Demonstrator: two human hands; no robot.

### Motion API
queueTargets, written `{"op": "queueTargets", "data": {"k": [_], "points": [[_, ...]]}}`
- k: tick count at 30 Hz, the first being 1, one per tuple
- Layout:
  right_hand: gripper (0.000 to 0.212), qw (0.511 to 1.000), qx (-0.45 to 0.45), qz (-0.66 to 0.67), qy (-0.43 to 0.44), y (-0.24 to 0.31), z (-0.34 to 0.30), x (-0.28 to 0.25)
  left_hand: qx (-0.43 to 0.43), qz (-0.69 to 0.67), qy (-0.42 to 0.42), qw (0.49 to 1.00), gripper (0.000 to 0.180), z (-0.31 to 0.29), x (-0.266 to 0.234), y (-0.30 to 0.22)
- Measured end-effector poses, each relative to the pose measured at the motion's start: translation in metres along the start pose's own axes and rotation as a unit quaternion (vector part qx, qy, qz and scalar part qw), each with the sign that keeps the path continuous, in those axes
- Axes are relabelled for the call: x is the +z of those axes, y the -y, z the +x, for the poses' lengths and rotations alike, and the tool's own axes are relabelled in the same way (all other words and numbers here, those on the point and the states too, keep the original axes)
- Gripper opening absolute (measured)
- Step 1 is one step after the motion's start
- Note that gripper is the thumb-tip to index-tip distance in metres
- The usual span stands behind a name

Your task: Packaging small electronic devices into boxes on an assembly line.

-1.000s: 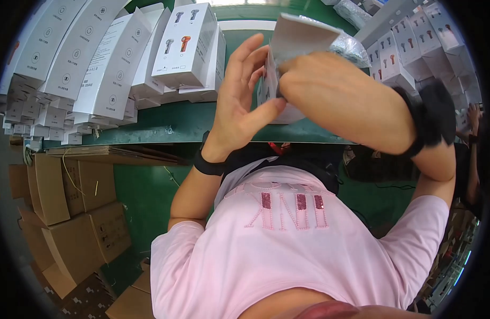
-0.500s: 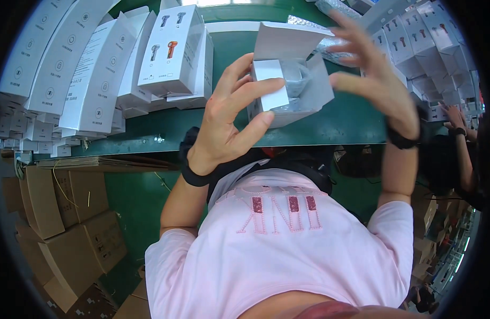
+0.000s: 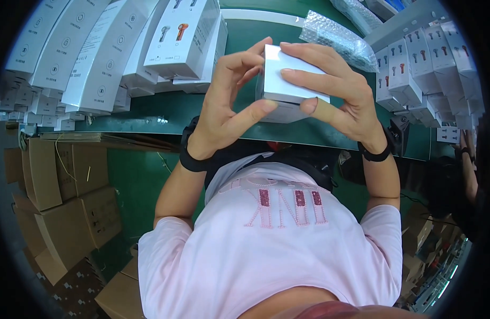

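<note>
Between my hands stands a white cardboard box (image 3: 277, 66) on the green table, its lid flap folded down over the top. My left hand (image 3: 229, 101) grips the box's left side, thumb at the near edge and fingers at the far left corner. Across the lid lies my right hand (image 3: 335, 87), fingers over the top and thumb against the near right edge; a tan wrap shows on that thumb. What lies inside the box is hidden by the lid.
White printed boxes (image 3: 184, 40) are stacked at the left, and more boxes (image 3: 407, 64) at the right. Bubble-wrap sleeves (image 3: 340, 40) lie behind. Brown cartons (image 3: 69, 207) sit below the green table's (image 3: 154, 122) edge. A co-worker's arm (image 3: 468, 165) shows far right.
The box stood open with a bubble-wrapped item and a small white carton visible; its lid is now down. My right hand has come in from the right onto the lid.
</note>
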State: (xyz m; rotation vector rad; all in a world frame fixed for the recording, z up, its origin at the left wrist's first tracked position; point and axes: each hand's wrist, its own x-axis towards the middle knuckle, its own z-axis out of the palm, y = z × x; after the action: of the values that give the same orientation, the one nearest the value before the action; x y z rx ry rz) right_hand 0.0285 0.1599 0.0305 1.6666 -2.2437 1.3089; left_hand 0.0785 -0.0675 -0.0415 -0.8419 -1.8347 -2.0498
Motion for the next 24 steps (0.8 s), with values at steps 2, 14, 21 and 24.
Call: {"op": "queueTargets", "data": {"k": [2, 14, 21, 24], "points": [[0.036, 0.998, 0.002, -0.056, -0.007, 0.001, -0.003, 0.003, -0.005, -0.008, 0.003, 1.000, 0.058, 0.000, -0.001, 0.001], [0.038, 0.978, -0.088, -0.181, 0.054, 0.001, 0.000, -0.004, 0.090, 0.116, 0.051, 0.988, 0.037, 0.003, -0.009, 0.007], [0.065, 0.981, 0.078, -0.077, -0.162, 0.010, -0.029, 0.032, 0.080, 0.132, -0.003, 0.988, 0.031, 0.002, 0.013, -0.001], [0.066, 0.970, 0.122, -0.024, -0.208, 0.023, -0.058, 0.025, 0.051, 0.144, 0.061, 0.986, 0.034, 0.006, 0.038, -0.021]]}}
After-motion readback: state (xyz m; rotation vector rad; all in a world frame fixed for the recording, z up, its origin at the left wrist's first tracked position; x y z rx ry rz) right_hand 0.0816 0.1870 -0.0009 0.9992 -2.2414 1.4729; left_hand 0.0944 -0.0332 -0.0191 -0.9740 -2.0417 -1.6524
